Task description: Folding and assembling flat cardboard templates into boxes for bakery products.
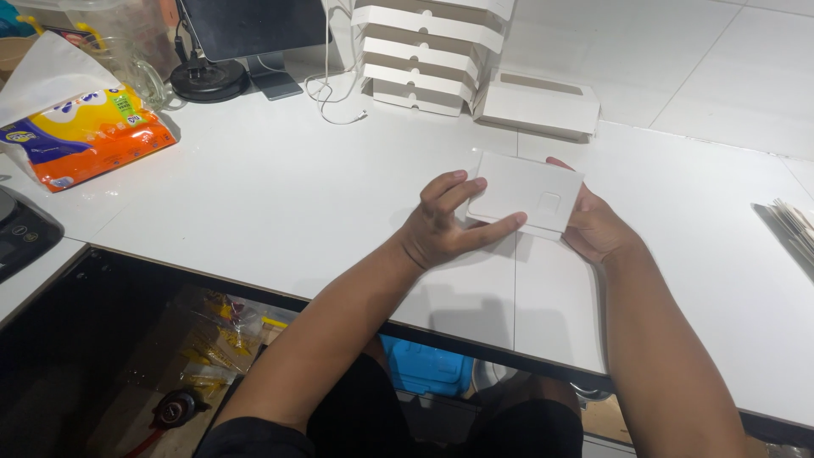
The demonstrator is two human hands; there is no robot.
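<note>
A flat white cardboard box [527,192] with a small square tab on its top sits just above the white table [280,203], held between both hands. My left hand [443,226] grips its left edge, fingers on top and thumb along the near side. On the box's right side is my right hand [593,226], mostly behind and under it, one fingertip showing over the far edge.
A stack of folded white boxes [424,59] and one open white box [538,106] stand at the back. An orange and yellow tissue pack [85,136] lies far left, next to a black monitor stand [208,80] and a white cable [331,93]. Flat sheets [793,229] lie at the right edge.
</note>
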